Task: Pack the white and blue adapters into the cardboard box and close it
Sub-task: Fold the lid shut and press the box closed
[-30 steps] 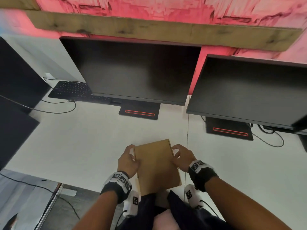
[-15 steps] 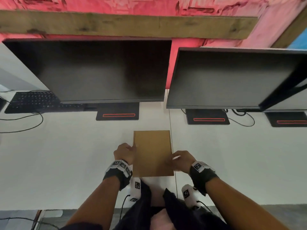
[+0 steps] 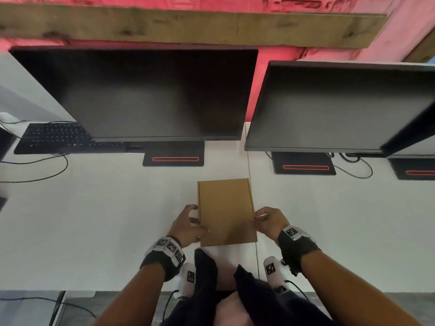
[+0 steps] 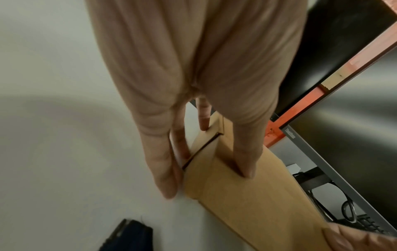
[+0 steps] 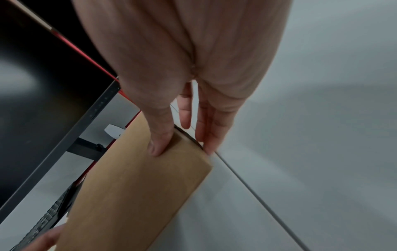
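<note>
the closed box [image 3: 226,211] lies between both hands, long axis toward 12 o'clock; left hand [image 3: 187,228] and right hand [image 3: 268,222] pinch its sides.

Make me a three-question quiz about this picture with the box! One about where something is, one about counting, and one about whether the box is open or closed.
1. Where does the cardboard box lie?
A. on the white desk, in front of the monitors
B. on the keyboard
C. on the floor

2. How many hands touch the box?
A. none
B. one
C. two

3. How is the box's lid?
A. standing wide open
B. folded down flat
C. torn off

Answers:
1. A: the head view shows it flat on the desk, nearer the person than the monitor stands.
2. C: the left hand holds its left edge and the right hand its right edge, each with the thumb on top.
3. B: the top is one flat brown face, with only a thin seam along the side in the left wrist view.
</note>
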{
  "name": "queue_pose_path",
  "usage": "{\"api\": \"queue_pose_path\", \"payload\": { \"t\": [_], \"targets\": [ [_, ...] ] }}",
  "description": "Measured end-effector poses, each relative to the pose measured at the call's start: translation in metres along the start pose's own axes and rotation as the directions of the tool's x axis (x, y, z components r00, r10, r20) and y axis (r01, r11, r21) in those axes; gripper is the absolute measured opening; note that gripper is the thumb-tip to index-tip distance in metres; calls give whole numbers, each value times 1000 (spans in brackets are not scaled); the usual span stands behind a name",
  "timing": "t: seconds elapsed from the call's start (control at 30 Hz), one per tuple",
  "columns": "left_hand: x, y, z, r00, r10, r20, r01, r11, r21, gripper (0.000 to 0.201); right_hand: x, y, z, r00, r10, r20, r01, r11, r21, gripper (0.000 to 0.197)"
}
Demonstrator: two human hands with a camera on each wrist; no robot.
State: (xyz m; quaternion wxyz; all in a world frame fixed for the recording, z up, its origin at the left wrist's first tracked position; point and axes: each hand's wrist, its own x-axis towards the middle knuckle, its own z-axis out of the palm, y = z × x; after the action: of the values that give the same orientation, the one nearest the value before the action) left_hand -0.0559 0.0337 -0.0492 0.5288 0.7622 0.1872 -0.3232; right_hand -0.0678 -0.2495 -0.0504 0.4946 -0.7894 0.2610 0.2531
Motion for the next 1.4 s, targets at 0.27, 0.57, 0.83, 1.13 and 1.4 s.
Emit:
{"api": "queue_pose_path", "payload": {
  "t": [0.27,0.57,0.83,1.13,1.4],
  "targets": [
    [4,12,1,1000,-19,-5,19,1000,-20,72,0,0,-2,1000,18,6,-18,993,120,48],
    [11,34,14,980,170,-108,-130,943,306,102,21,-6,-15,989,-117,-96,106,988,-112,41],
    [38,57,25,922,378,-82,-191,628,755,94,54,-31,-19,773,-617,148,535,508,-675,71],
    [60,64,26,887,455,-76,-189,509,840,80,74,-38,-21,744,-652,148,544,462,-700,58],
    [55,92,21,929,370,-28,-137,412,901,78,65,-60,-24,815,-556,165,464,456,-759,56]
  ]
}}
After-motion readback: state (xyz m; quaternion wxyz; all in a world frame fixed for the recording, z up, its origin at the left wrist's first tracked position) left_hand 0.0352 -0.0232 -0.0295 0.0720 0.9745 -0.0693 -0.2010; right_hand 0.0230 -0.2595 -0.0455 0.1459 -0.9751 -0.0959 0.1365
